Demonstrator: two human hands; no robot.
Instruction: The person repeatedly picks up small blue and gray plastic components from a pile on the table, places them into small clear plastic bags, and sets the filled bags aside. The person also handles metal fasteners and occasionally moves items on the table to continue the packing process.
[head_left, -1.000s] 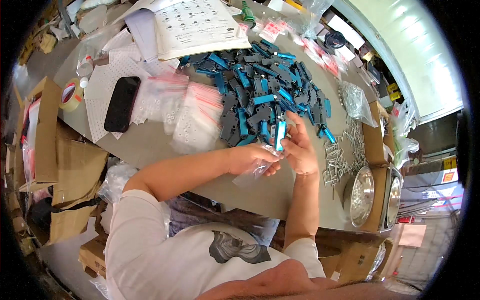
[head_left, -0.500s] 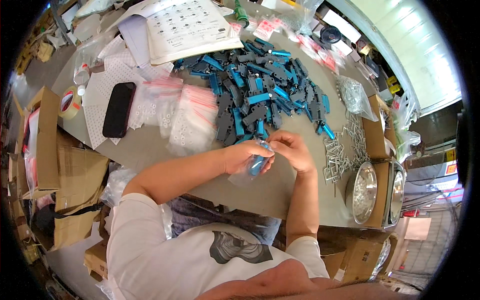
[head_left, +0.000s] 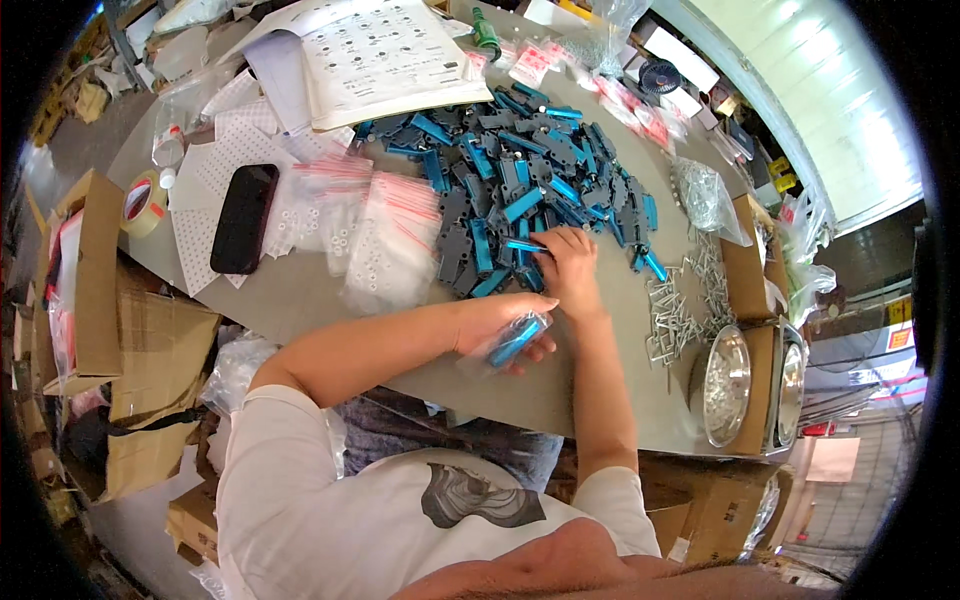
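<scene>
Running bare to its near edge, the grey table (head_left: 655,412) leaves room just below centre frame, where the left hand (head_left: 490,322) curls around a clear plastic bag (head_left: 489,352) enclosing a glossy blue bar (head_left: 516,341); just above, the right hand (head_left: 570,268) pinches a blue-and-black piece (head_left: 523,244).

The bag (head_left: 513,341) in the left fingers (head_left: 541,347) is glossy plastic; beyond the right fingers (head_left: 563,241) lie shiny blue and matt dark-grey parts (head_left: 522,204); right of both, bare metal rods (head_left: 672,325) and a polished metal bowl (head_left: 699,388).
</scene>
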